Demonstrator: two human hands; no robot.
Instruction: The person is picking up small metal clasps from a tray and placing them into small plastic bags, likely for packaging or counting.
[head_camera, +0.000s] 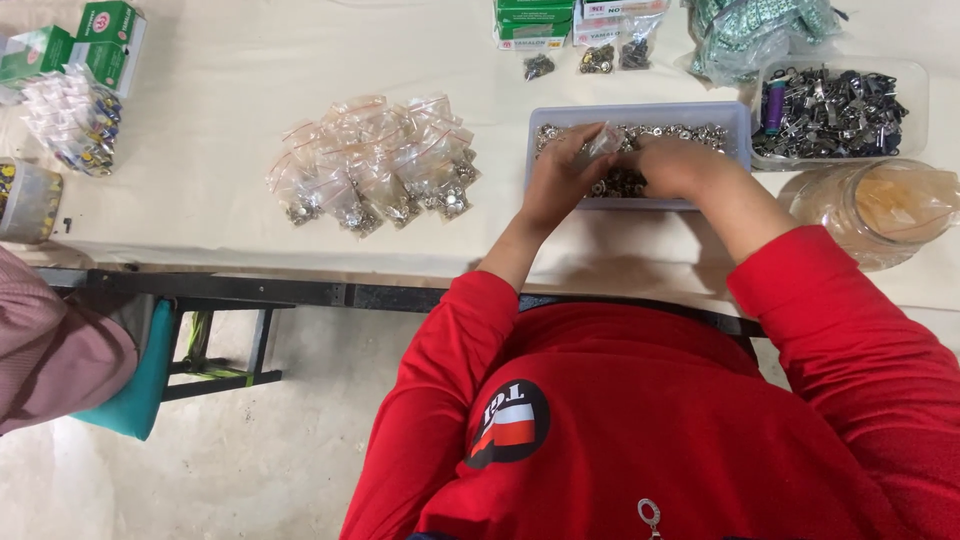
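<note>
Now: left hand (560, 175) pinches clear crinkly bag (604, 143); right hand (672, 165) curled, grip unclear; rectangular plastic tray (640, 112), shiny metal snaps (625, 182)

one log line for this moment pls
left hand: holds small clear bag | right hand: in tray of metal snaps | filled bags piled left

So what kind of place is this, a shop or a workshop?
Most likely a small packing workshop for metal fasteners. Both hands, left hand and right hand, work in a tray of small metal parts, a pile of filled little plastic bags lies beside it, and green boxes stand stacked behind.
</note>
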